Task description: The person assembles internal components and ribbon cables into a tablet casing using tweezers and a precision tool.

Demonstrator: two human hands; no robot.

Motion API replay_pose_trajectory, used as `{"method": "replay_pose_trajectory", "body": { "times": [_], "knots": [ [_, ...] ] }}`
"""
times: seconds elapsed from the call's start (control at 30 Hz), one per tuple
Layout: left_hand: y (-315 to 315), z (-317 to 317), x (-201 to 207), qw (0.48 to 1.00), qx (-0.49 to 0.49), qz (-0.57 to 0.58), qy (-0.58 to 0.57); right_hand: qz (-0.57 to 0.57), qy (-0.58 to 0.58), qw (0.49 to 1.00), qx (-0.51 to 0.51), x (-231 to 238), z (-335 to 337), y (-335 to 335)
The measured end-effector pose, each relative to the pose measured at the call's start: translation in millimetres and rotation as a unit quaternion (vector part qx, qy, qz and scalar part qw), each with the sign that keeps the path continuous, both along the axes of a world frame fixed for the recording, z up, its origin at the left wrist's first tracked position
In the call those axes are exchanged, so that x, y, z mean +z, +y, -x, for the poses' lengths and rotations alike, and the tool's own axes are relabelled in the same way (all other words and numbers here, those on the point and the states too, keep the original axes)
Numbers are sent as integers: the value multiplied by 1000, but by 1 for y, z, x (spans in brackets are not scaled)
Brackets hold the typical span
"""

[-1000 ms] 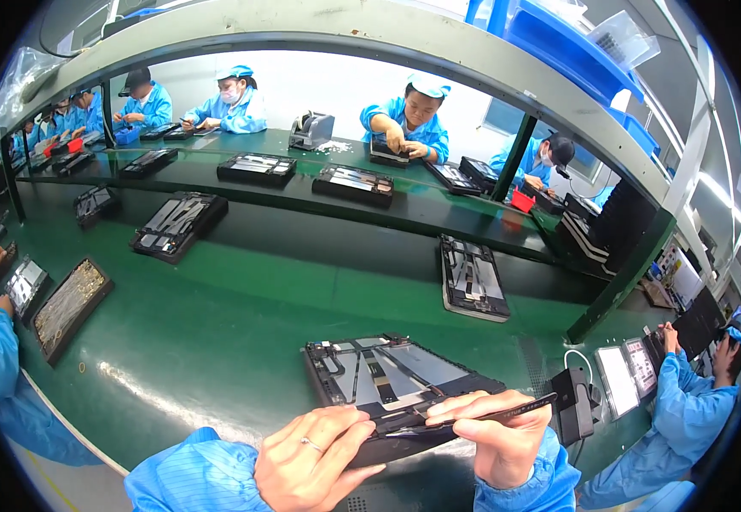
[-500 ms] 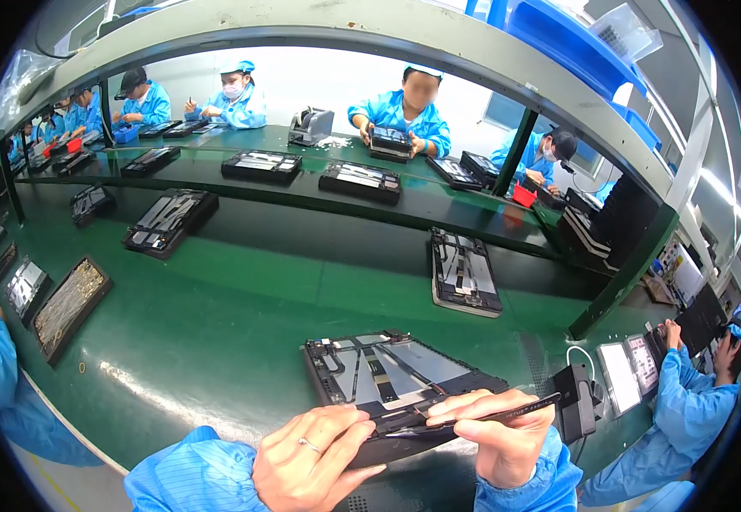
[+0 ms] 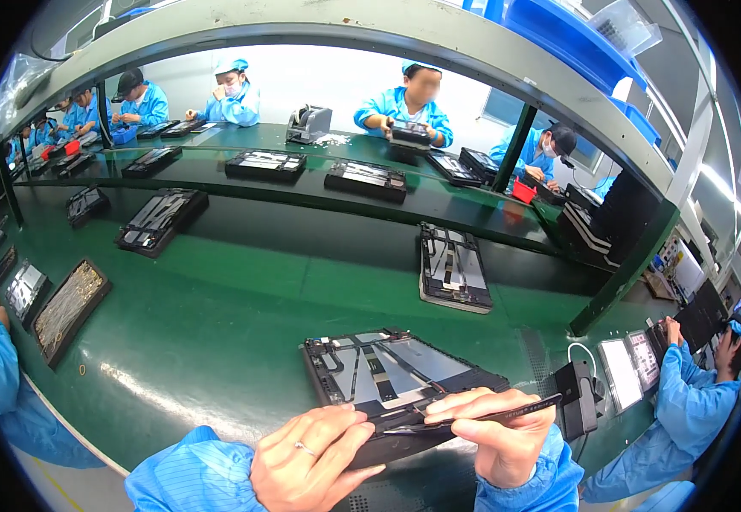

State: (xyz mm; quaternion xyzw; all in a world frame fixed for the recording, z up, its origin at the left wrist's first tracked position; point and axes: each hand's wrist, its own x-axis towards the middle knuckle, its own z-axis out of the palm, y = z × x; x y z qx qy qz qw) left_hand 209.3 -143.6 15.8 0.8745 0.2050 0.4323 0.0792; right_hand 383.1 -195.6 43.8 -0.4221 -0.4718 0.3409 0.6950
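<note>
An opened tablet (image 3: 396, 375), with grey battery panels and black ribbon cables in a dark frame, lies in front of me, tilted on a thick black base. My left hand (image 3: 312, 456), wearing a ring, grips its near edge, fingertips on top and thumb lower down. Pinched between the thumb and fingers of my right hand (image 3: 502, 431) is a pair of black tweezers (image 3: 515, 411). The tips point left, at the tablet's near edge close to my left fingertips. Exactly what the tips touch is too small to tell.
Another opened tablet (image 3: 456, 266) rests farther up the green bench (image 3: 242, 299). A tray of small parts (image 3: 72, 311) sits at left. A black device with a white cable (image 3: 577, 399) stands right of my right hand. A shelf post (image 3: 622, 269) rises beyond. Co-workers sit around.
The opened tablets on the far part of my bench have shifted slightly left, those on the raised shelf slightly right. A co-worker across has raised a hand to the mask. My hands hardly moved.
</note>
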Motion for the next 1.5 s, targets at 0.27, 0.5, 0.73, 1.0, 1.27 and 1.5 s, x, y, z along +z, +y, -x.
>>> {"method": "replay_pose_trajectory", "body": {
  "times": [0.27,0.5,0.73,1.0,1.27,1.5],
  "knots": [
    [-3,-6,-6,999,-8,-46,7,-17,-18,1000,10,-5,-10,-4],
    [-6,-35,-6,990,-12,-134,35,-162,-251,950,-90,-13,-39,-10],
    [-14,-98,-3,986,-66,-154,3,-145,-442,862,-205,-34,-87,-3],
    [64,-88,-68,961,82,99,245,-111,-54,937,-325,-50,-162,9],
    [56,-119,-63,987,9,-30,156,-83,45,946,-309,-87,-240,15],
    [10,-120,-29,979,14,-57,195,34,155,982,-101,-145,-274,43]
  ]
}}
